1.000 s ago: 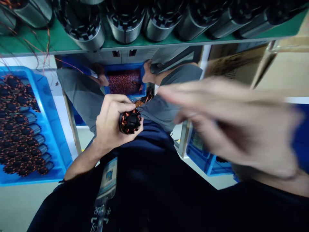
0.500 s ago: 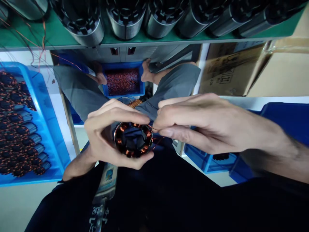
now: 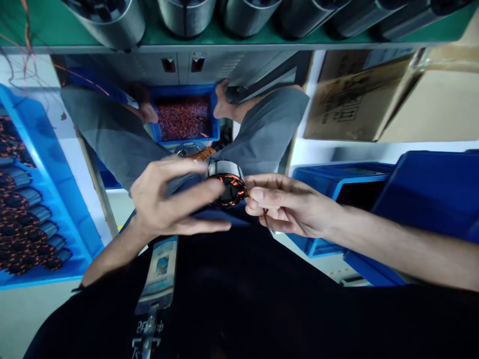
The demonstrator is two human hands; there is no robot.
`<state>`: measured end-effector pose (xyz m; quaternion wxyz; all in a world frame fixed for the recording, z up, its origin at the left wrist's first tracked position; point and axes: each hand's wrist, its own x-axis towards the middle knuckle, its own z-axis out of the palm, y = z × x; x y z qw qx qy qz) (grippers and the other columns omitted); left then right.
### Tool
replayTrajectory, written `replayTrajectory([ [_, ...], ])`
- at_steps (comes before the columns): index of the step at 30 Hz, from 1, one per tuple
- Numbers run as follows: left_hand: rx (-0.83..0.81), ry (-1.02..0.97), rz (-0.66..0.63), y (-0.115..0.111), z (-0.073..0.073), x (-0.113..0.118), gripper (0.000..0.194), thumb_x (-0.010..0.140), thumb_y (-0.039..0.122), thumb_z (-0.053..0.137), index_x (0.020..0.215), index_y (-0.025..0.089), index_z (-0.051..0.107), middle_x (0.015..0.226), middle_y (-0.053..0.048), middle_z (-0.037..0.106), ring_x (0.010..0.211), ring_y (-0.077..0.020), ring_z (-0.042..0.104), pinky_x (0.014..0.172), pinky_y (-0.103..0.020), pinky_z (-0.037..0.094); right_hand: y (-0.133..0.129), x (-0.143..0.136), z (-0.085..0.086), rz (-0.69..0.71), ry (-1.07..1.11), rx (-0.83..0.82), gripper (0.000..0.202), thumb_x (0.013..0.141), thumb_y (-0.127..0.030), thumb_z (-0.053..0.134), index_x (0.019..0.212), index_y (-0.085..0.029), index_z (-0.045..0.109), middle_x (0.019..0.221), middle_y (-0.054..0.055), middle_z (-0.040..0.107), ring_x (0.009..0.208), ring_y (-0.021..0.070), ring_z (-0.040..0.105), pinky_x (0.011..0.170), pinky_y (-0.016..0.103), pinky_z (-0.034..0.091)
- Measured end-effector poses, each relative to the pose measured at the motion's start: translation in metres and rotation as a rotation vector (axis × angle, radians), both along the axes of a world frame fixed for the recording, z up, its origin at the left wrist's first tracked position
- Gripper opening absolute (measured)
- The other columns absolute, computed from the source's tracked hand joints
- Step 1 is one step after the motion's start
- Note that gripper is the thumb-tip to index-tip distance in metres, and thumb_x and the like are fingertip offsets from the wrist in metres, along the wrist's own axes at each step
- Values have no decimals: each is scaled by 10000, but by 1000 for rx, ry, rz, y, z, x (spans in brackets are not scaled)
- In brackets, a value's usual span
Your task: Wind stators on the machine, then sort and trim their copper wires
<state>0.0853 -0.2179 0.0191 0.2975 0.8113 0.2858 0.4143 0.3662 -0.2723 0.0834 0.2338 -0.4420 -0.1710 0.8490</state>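
Observation:
In the head view, a motor stator (image 3: pixel 225 169) with a silvery steel outside and copper windings around a black core is tilted above my lap. My right hand (image 3: pixel 288 204) pinches its right edge between thumb and fingertips, and a thin copper wire (image 3: pixel 265 217) hangs among those fingers. My left hand (image 3: pixel 168 199) is at the stator's left with its fingers spread. Its index finger is blurred and crosses in front of the stator; whether it touches is unclear.
Several steel cylinders (image 3: pixel 187 20) line the green bench (image 3: pixel 153 42). A blue tray (image 3: pixel 75 229) at left holds several wound stators. A blue bin (image 3: pixel 216 124) of reddish scraps lies between the feet. Cardboard boxes (image 3: pixel 348 99) and blue crates (image 3: pixel 430 194) stand at right.
My left hand has let go of the stator and spread its fingers. The stator has turned to show its steel side, and my right hand has moved from the wire to the stator's edge.

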Motion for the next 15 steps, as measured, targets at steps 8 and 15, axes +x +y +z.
replayTrajectory([
  [8,-1307,-50,-717,30,17,46,196,1071,415,811,1101,221,809,949,-52,863,799,-269,872,815,-443,773,49,33,33,664,-640,1127,449,1232,-349,585,792,-273,642,634,-30,430,606,144,319,555,364,264],
  [15,-979,135,-374,40,23,28,475,912,539,1016,1211,220,832,1065,-101,873,1109,-339,882,997,-470,763,63,66,47,540,-689,1076,528,1125,-739,783,1396,-292,861,1255,36,874,1143,200,797,987,367,601],
])
